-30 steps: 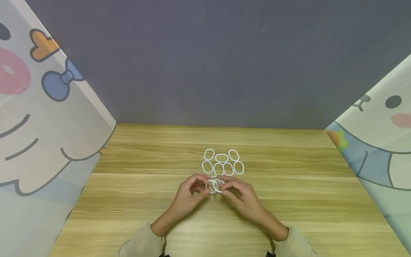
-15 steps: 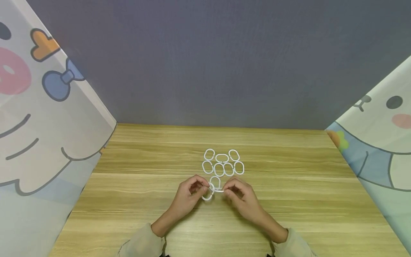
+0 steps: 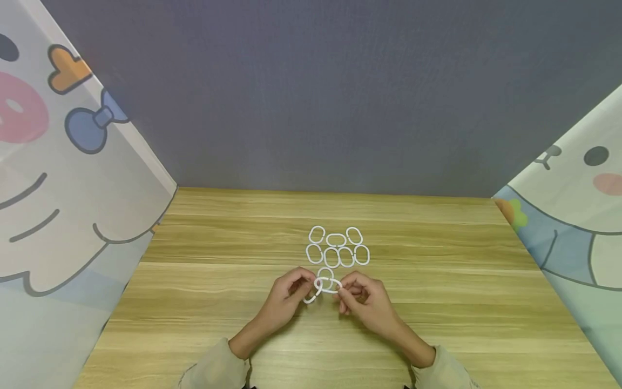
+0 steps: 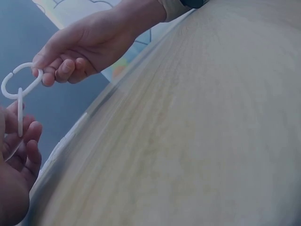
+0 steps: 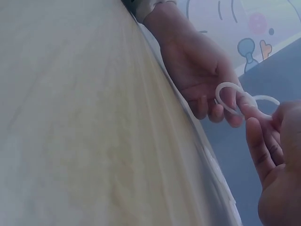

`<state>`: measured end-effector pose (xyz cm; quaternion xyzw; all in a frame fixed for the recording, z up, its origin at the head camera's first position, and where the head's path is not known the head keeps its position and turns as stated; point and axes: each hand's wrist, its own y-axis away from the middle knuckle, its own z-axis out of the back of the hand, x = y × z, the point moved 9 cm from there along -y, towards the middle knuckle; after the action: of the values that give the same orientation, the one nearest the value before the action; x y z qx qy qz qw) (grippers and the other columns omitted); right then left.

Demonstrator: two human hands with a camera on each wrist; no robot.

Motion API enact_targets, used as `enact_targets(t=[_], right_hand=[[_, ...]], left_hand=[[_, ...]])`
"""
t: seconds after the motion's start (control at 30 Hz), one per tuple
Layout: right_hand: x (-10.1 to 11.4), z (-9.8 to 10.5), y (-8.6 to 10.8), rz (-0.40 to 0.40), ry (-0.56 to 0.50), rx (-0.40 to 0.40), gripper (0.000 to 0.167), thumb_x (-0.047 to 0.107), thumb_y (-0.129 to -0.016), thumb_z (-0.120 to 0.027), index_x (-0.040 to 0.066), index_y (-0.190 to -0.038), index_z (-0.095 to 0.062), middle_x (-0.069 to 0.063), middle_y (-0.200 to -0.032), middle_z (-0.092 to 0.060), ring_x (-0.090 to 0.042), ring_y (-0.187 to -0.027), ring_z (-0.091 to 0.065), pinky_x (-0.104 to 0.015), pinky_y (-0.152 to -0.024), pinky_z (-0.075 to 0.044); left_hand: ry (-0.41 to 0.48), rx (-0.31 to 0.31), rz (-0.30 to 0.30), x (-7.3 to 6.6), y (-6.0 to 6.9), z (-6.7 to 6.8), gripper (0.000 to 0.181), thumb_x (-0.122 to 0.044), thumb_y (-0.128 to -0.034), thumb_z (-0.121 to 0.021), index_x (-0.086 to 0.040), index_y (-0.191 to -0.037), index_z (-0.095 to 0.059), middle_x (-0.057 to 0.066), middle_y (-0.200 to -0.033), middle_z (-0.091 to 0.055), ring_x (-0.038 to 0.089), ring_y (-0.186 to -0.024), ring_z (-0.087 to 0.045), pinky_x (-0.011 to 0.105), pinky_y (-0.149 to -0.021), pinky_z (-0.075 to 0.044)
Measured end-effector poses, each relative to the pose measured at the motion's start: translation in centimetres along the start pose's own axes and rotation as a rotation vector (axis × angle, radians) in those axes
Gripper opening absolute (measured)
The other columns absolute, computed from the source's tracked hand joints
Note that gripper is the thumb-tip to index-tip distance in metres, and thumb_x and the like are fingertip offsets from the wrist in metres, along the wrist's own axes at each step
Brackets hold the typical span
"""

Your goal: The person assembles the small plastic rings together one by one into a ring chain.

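Screened on three sides like a booth; not further identifiable as home, office or workshop. Fitted with a yellow-brown wood-grain tabletop (image 3: 218,227), backed by a dark-grey upright panel (image 3: 311,97), flanked by pale cartoon-printed side panels (image 3: 131,200).

Rings (image 4: 20,113) white. Table (image 3: 233,232) yellow-brown, streaked wood grain. Back panel (image 3: 330,97) slate grey. Left panel (image 3: 73,183) pale, cartoon print: pink, blue, orange. Sleeves (image 3: 216,364) beige.

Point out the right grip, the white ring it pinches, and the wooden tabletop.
Right grip (image 3: 374,305): head view, on its middle.
White ring (image 4: 4,88): left wrist view, on its curved end.
Wooden tabletop (image 3: 233,243): head view, on bare wood.
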<state>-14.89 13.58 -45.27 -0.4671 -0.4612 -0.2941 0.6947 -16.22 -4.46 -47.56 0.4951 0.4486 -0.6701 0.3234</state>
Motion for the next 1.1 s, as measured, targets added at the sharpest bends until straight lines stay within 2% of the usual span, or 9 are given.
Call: enact_targets(t=[0.1,0.17,0.4,0.63,0.83,0.93,1.1], right_hand=[[-0.1,-0.2,0.0,0.000,-0.006,0.019,0.014,-0.017,-0.102,-0.065,-0.005,-0.108,-0.069,-0.029,-0.089,-0.076,-0.017,-0.062,-0.073,-0.032,-0.054,-0.062],[-0.1,-0.3,-0.1,0.011,0.002,0.020,0.015,-0.018,-0.102,-0.066,-0.005,-0.108,-0.070,-0.028,-0.090,-0.077,-0.020,-0.060,-0.072,-0.032,-0.053,-0.062],[-0.4,-0.1,0.1,-0.017,0.057,-0.018,0.014,-0.016,-0.100,-0.070,-0.003,-0.105,-0.074,-0.025,-0.088,-0.078,-0.024,-0.059,-0.070,-0.030,-0.053,-0.060],[-1.1,0.3,0.1,-0.046,0.148,-0.068,0.013,-0.011,-0.098,-0.076,0.000,-0.105,-0.077,-0.015,-0.077,-0.072,-0.018,-0.059,-0.066,-0.026,-0.053,-0.056],[-2.2,0.6,0.1,-0.067,0.199,-0.064,0.016,-0.007,-0.098,-0.079,0.002,-0.111,-0.079,-0.010,-0.080,-0.074,-0.011,-0.060,-0.066,-0.025,-0.053,-0.056],[-2.4,0.8,0.2,-0.049,0.293,-0.057,0.021,-0.005,-0.094,-0.083,0.005,-0.112,-0.080,-0.008,-0.091,-0.077,-0.007,-0.067,-0.065,-0.024,-0.056,-0.057],[-2.4,0.5,0.2,-0.002,0.428,-0.003,0.029,-0.002,-0.090,-0.089,0.007,-0.116,-0.083,-0.003,-0.106,-0.077,-0.001,-0.074,-0.060,-0.023,-0.060,-0.055]], left_hand=[[-0.022,0.023,-0.039,-0.3,0.0,-0.1,0.017,0.000,-0.1138,-0.054,0.006,-0.118,-0.070,0.019,-0.106,-0.071,0.030,-0.091,-0.068,0.028,-0.079,-0.058],[-0.046,0.031,-0.056,-0.4,0.0,-0.2,0.017,-0.001,-0.1137,-0.055,0.005,-0.119,-0.069,0.018,-0.109,-0.072,0.031,-0.092,-0.069,0.029,-0.079,-0.059],[-0.086,-0.007,-0.038,-0.1,-0.1,0.0,0.011,-0.004,-0.1110,-0.064,-0.005,-0.113,-0.074,0.011,-0.114,-0.075,0.013,-0.095,-0.067,0.029,-0.080,-0.058],[-0.099,-0.048,-0.047,0.1,0.0,0.5,0.010,-0.005,-0.1099,-0.066,-0.008,-0.112,-0.075,0.010,-0.112,-0.076,0.013,-0.097,-0.068,0.029,-0.083,-0.057],[-0.128,-0.137,-0.037,0.3,0.0,1.5,0.009,-0.005,-0.1097,-0.067,-0.009,-0.111,-0.075,0.006,-0.103,-0.076,0.011,-0.092,-0.066,0.027,-0.081,-0.055],[-0.126,-0.193,-0.029,0.5,0.0,2.1,0.008,-0.005,-0.1103,-0.066,-0.007,-0.110,-0.075,0.008,-0.102,-0.077,0.015,-0.092,-0.066,0.027,-0.083,-0.055],[-0.129,-0.272,0.024,0.9,0.1,2.9,0.008,-0.008,-0.1111,-0.067,-0.005,-0.111,-0.074,0.007,-0.104,-0.078,0.025,-0.091,-0.069,0.026,-0.084,-0.056]])
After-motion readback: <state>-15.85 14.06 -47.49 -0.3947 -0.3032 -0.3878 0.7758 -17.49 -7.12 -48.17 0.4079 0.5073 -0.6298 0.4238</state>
